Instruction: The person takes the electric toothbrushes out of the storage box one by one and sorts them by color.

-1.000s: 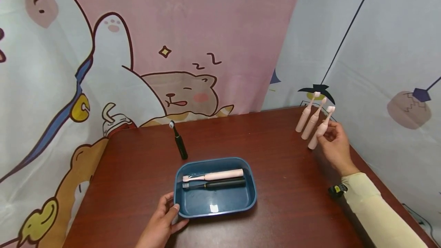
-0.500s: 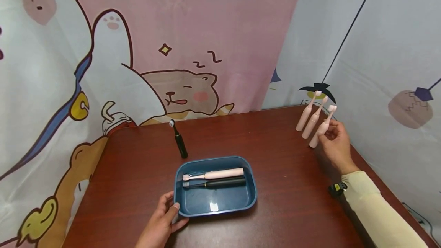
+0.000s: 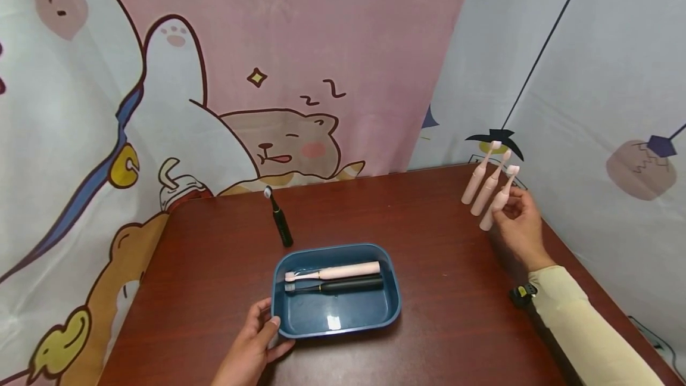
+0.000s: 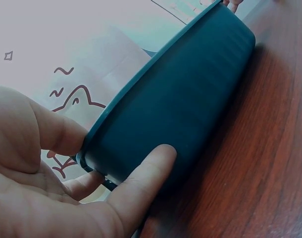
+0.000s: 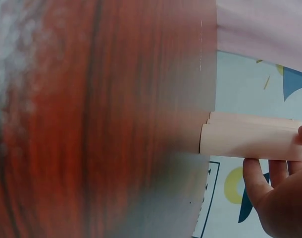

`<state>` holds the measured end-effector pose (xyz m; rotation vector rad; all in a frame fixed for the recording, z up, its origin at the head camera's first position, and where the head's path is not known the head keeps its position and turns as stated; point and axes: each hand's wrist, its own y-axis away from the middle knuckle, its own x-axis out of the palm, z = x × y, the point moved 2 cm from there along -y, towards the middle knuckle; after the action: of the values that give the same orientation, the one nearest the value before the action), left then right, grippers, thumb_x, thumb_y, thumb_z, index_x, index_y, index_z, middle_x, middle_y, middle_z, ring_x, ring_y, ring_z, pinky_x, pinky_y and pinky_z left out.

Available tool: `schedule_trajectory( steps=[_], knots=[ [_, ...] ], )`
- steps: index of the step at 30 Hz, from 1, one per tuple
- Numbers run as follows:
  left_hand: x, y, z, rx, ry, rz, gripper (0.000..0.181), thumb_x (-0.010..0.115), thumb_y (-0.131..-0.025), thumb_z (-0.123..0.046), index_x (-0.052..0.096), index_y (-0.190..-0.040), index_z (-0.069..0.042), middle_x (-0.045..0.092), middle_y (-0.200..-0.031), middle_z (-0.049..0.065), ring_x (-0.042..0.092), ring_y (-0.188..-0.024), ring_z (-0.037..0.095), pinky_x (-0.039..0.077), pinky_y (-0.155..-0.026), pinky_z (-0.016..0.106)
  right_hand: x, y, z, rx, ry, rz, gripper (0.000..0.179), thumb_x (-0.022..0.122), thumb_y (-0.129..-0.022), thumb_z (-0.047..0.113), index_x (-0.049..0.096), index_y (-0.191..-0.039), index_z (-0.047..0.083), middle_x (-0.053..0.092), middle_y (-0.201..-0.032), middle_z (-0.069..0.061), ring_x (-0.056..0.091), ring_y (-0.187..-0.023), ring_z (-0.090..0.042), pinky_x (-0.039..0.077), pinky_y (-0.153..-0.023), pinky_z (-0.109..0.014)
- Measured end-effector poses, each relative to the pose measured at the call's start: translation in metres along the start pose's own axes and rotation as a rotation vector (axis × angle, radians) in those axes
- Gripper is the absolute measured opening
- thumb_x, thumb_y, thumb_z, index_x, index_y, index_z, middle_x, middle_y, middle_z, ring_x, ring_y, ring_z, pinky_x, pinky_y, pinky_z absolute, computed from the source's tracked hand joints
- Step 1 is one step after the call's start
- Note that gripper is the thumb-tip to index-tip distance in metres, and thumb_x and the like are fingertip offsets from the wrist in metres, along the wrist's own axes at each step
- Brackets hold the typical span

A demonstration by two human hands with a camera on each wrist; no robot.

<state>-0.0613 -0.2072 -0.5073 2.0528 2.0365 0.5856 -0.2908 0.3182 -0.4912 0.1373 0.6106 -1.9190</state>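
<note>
Currently, the left hand, its forearm cut off at the bottom of the head view, is curled about the near-left corner of a blue plastic bin. Beyond the bin, a black electric toothbrush stands on the table. Inside lie a pink electric toothbrush and, nearer me, a second black electric toothbrush. Farther right stand two more pink toothbrushes; beside them, the right hand pinches a third pink toothbrush, fingers partly hidden behind its handle. I cannot tell whether its base touches the table. Only the left wrist view shows a digit along the bin's outer wall; the right wrist view cuts off the brush heads.
</note>
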Motion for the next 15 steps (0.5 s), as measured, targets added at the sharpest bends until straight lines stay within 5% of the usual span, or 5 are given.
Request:
schedule_trajectory(
  steps=[5,15],
  knots=[
    [0.000,0.000,0.000,0.014,0.004,-0.002,0.050,0.036,-0.108,-0.015,0.012,-0.150,-0.004,0.018,-0.151,0.030,0.050,-0.125,0.038,0.053,-0.092,0.057,-0.005,0.004,0.017,0.023,-0.005,0.007,0.051,0.061,-0.092,0.001,0.044,-0.140,0.004,0.056,-0.113,-0.007,0.055,-0.100,-0.006,0.043,-0.081,-0.008],
    [-0.001,0.000,0.001,0.007,0.003,-0.008,0.050,0.035,-0.108,-0.015,0.011,-0.150,-0.004,0.019,-0.150,0.030,0.051,-0.122,0.036,0.053,-0.091,0.057,-0.002,-0.005,-0.014,0.030,0.030,0.007,0.050,0.061,-0.094,0.008,0.042,-0.141,0.008,0.053,-0.114,0.006,0.052,-0.103,-0.001,0.042,-0.083,-0.007]
  ],
)
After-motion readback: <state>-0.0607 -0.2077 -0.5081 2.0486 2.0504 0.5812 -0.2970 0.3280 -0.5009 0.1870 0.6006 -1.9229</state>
